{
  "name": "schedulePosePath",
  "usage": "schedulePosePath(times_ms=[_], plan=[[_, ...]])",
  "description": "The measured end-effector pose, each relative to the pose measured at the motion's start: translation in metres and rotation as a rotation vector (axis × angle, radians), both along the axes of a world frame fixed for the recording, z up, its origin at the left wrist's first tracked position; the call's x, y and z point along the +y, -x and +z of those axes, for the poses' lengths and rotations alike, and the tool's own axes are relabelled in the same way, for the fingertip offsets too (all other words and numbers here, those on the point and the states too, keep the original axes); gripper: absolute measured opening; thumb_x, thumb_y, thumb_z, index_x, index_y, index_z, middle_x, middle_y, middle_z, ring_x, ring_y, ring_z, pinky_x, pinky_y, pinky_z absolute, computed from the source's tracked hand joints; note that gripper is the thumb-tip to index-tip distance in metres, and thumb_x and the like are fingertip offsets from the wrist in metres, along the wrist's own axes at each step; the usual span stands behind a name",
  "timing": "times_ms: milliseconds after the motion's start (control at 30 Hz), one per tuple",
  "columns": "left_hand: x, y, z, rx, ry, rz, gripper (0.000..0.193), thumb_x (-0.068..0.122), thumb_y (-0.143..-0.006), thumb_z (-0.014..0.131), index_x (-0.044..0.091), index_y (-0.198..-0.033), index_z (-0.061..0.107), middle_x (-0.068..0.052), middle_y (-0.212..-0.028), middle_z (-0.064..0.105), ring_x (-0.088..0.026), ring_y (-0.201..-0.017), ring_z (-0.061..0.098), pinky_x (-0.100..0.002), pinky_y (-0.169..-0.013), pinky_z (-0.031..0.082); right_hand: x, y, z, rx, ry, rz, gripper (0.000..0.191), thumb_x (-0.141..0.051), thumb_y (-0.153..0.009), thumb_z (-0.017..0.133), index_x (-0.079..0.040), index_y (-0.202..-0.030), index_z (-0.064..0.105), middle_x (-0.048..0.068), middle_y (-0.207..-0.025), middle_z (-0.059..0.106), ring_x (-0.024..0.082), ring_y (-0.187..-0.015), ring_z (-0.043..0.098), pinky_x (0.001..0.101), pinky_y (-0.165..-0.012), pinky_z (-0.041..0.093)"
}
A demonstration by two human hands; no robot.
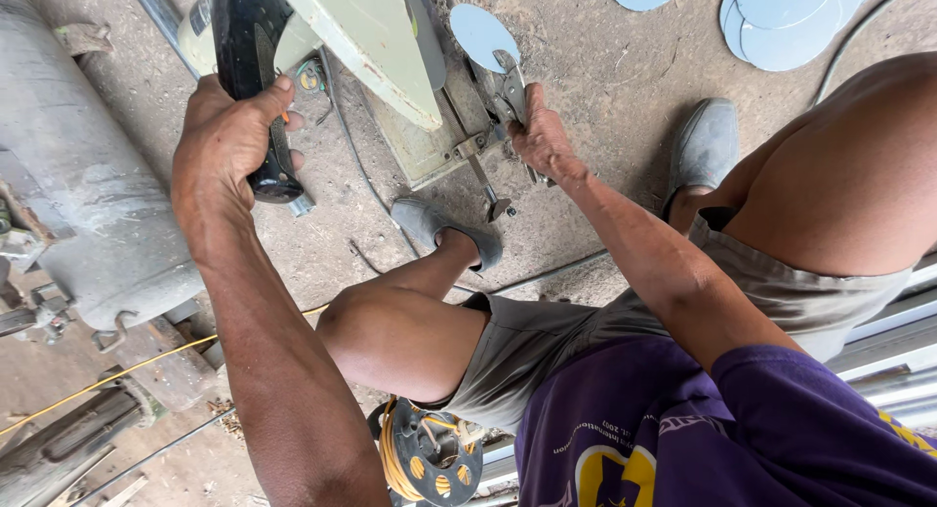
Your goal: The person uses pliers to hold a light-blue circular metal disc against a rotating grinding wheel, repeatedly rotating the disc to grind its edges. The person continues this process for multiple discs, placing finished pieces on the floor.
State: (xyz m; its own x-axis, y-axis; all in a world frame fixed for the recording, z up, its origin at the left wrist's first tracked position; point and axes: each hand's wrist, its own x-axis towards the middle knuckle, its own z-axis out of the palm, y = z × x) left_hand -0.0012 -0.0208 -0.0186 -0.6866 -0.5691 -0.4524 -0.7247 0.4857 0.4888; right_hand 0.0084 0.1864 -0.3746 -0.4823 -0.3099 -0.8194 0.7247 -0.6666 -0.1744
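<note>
My left hand (229,141) is closed around the black handle (256,87) of a pale green chop saw (366,43) that stands on the dirt floor. My right hand (540,136) grips locking pliers (509,92) that clamp a round pale blue metal disc (483,34) beside the saw's blade guard. The saw's base and vise (434,146) lie between the two hands. My grey shoes (429,224) rest on the ground below the saw.
More blue discs (781,19) lie on the ground at the top right. A grey metal tank (73,175) sits at the left. A yellow cable reel (429,453) is under my legs, with metal bars (898,361) at the right.
</note>
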Motion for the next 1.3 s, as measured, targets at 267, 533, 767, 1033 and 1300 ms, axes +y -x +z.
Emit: schedulePosePath(times_ms=[267, 533, 767, 1033, 1300], plan=[[0.001, -0.004, -0.001, 0.016, 0.022, -0.013, 0.042, 0.029, -0.09, 0.074, 0.006, -0.123, 0.059, -0.009, -0.088, 0.074, -0.013, -0.068, 0.072, -0.025, -0.044, 0.058, -0.024, 0.0, 0.018, 0.008, -0.209, 0.124, 0.032, -0.029, -0.1, 0.063, 0.0, -0.088, 0.058, 0.004, -0.09, 0.049, 0.012, -0.075, 0.042, 0.0275, -0.056, 0.05], [0.002, -0.005, -0.001, 0.019, 0.038, -0.019, 0.043, 0.028, -0.09, 0.073, 0.005, -0.123, 0.059, -0.01, -0.091, 0.075, -0.014, -0.07, 0.074, -0.024, -0.045, 0.059, 0.014, -0.025, -0.002, 0.18, 0.052, 0.179, 0.038, -0.028, -0.083, 0.077, -0.002, -0.108, 0.064, 0.006, -0.094, 0.057, 0.013, -0.073, 0.048, 0.0208, -0.051, 0.05], [0.001, -0.002, -0.001, 0.015, 0.043, -0.02, 0.042, 0.029, -0.091, 0.073, 0.005, -0.122, 0.06, -0.009, -0.084, 0.075, -0.013, -0.061, 0.071, -0.024, -0.042, 0.058, 0.011, -0.03, 0.0, 0.228, -0.08, 0.242, 0.076, -0.067, -0.092, 0.056, -0.009, -0.14, 0.056, 0.004, -0.084, 0.05, 0.007, -0.059, 0.046, 0.0161, -0.038, 0.045], [0.004, -0.004, 0.002, 0.005, 0.015, -0.001, 0.038, 0.027, -0.091, 0.073, 0.006, -0.121, 0.06, -0.009, -0.084, 0.074, -0.014, -0.06, 0.069, -0.025, -0.041, 0.055, -0.008, 0.005, 0.009, 0.294, -0.16, 0.201, 0.073, -0.055, -0.096, 0.058, -0.007, -0.146, 0.036, 0.012, -0.105, 0.046, 0.01, -0.075, 0.051, 0.02, -0.054, 0.05], [-0.017, -0.002, -0.022, 0.041, -0.039, -0.028, 0.034, 0.027, -0.089, 0.075, 0.002, -0.107, 0.063, -0.007, -0.082, 0.071, -0.016, -0.065, 0.069, -0.028, -0.046, 0.06, 0.014, -0.007, 0.009, 1.464, 0.46, -0.041, 0.093, -0.061, -0.087, 0.065, -0.013, -0.156, 0.027, 0.007, -0.154, 0.036, 0.001, -0.089, 0.053, 0.0182, -0.079, 0.052]])
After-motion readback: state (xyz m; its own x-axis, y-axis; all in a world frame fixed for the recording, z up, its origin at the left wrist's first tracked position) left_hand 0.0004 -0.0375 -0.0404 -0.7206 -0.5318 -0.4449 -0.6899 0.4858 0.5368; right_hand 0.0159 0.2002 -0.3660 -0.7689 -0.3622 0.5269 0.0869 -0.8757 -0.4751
